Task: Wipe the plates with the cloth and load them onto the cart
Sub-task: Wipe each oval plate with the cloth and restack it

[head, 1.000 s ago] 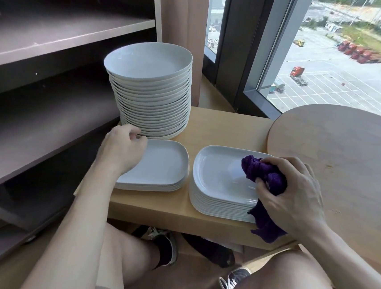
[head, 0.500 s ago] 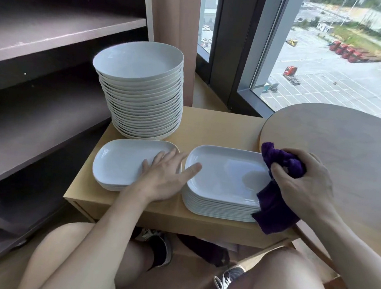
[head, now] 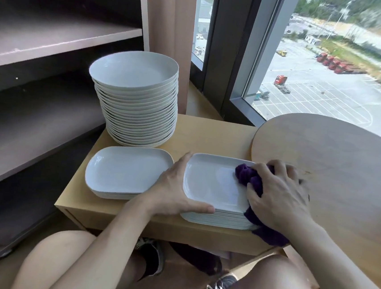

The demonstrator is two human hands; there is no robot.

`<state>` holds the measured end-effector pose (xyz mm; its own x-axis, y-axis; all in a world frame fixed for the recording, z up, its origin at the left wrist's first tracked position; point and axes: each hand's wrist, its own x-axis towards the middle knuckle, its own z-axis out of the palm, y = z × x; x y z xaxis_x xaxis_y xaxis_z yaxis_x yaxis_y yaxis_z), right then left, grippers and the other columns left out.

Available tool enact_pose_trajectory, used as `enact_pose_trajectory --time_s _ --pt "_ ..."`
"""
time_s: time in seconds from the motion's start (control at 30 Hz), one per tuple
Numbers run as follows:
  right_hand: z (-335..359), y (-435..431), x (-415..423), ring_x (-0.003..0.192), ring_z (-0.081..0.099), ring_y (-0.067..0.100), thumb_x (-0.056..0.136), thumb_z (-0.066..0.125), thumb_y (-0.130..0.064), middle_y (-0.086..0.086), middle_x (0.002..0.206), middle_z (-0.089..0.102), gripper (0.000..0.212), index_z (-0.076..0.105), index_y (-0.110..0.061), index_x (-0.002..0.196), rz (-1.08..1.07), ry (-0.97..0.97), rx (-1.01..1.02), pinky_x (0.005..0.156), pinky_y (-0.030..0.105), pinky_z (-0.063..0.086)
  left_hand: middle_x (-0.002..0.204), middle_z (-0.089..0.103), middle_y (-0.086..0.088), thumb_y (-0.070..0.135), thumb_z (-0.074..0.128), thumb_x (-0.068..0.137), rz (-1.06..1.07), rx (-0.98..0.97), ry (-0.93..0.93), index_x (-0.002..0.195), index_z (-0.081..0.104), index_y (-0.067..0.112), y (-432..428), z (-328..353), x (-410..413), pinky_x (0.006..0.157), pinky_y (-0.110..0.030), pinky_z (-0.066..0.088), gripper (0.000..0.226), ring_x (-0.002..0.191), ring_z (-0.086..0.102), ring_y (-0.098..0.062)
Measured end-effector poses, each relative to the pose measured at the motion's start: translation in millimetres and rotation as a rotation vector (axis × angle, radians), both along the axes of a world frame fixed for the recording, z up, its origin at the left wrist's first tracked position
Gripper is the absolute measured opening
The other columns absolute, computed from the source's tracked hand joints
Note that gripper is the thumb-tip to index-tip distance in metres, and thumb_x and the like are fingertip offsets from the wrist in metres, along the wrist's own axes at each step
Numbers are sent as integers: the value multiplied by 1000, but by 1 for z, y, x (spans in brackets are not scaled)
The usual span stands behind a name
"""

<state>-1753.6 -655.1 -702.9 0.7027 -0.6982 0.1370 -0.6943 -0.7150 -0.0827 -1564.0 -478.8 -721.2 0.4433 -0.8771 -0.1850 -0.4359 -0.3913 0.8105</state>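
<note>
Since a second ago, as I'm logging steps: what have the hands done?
The left hand left the left stack and crossed right to brace the right stack. The right hand, gripping the cloth, lifted off, then pressed back onto it. The round stack stayed put.

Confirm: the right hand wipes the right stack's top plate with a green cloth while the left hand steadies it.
Wrong colour: the head view shows a purple cloth, not green. The right hand wipes the top plate with it; the left hand steadies the stack.
</note>
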Motion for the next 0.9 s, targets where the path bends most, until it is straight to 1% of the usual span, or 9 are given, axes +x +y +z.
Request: enact_pose_trajectory --time_s 0.1,0.23,0.37,0.47,0.57,0.63,0.7,0.77,0.9 --pt "2 -2 17 124 38 30 91 36 -54 1 130 47 39 47 -38 125 14 80 -77 96 52 32 150 33 20 64 92 51 -12 6 11 155 7 46 0 0 2 120 -40 34 135 139 35 -10" --pt "3 9 48 124 39 32 96 40 -48 4 133 45 38 41 -36 132 27 68 -71 99 54 32 146 32 25 71 88 45 -6 14 20 150 4 54 0 -4 3 119 -40 34 136 138 34 -10" --pt "2 33 74 128 38 33 98 40 -46 6 138 42 40 37 -33 136 84 37 -52 100 54 32 149 30 25 69 89 47 -2 0 23 150 3 54 0 -5 2 119 -41 33 136 141 32 -12" --pt "3 54 94 130 37 32 101 35 -52 6 139 41 41 38 -33 137 162 29 -16 103 55 31 152 35 22 60 94 49 -18 -61 47 153 6 46 -1 -3 1 119 -42 33 137 141 37 -9" --pt "5 62 100 130 35 27 98 28 -60 2 135 44 46 44 -33 132 228 -13 55 102 53 29 148 43 15 51 97 50 12 -77 78 152 2 44 -1 -4 0 115 -46 39 140 136 45 -17" --pt "8 61 96 127 34 22 96 21 -64 -4 128 46 49 48 -36 125 277 -31 142 100 50 29 150 43 12 51 97 48 45 -99 101 153 -4 47 1 -6 -1 114 -48 41 146 136 44 -22" --pt "10 60 90 122 36 18 98 22 -63 -10 119 48 43 52 -39 117 326 -38 212 95 46 29 155 40 13 55 95 44 57 -122 98 154 -9 49 3 -8 -3 117 -47 37 151 141 40 -21" --pt "12 60 85 119 36 15 102 29 -58 -13 115 48 36 56 -39 116 361 -48 264 94 45 29 155 41 17 56 95 43 63 -153 111 154 -3 52 4 -9 -4 118 -46 36 148 142 40 -18" --pt "19 59 78 119 34 14 101 42 -48 -13 120 48 26 62 -41 116 423 7 326 98 46 29 140 55 21 58 97 42 77 -161 105 145 23 66 5 -10 -4 111 -48 45 127 133 49 -20"
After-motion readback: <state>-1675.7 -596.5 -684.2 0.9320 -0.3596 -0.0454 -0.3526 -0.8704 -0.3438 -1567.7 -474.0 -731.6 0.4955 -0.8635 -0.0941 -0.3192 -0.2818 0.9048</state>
